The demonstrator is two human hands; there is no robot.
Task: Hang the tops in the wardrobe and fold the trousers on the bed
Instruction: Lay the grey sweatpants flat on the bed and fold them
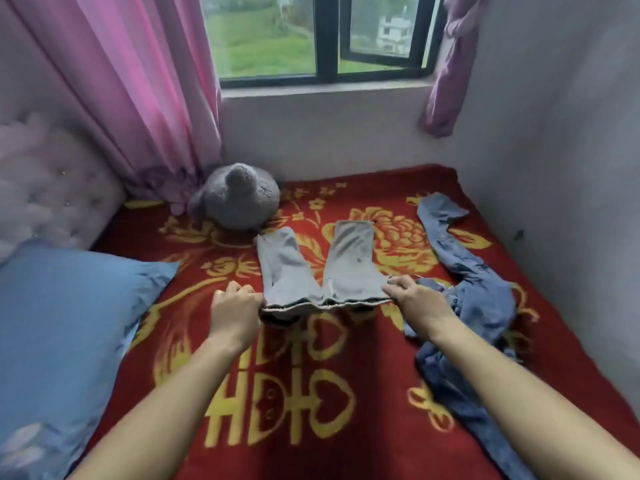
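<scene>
2 hands (237,306) (415,303) grip 1 grey trousers (287,268) beside perhaps 1 jeans (481,296).

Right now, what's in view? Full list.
grey trousers: 1, grey, flat mid-bed, legs towards the window
denim garment: 1, blue, crumpled, right side of the bed
blanket: 1, red with yellow flowers, covers the bed
pillow: 1, blue, left
plush toy: 1, grey, by the pink curtain
pink curtain: 1, left of the window
knotted curtain: 1, purple, right of the window
window: 1, dark frame
headboard: 1, pale, padded, far left
left hand: grips the waistband
right hand: grips the waistband
</scene>
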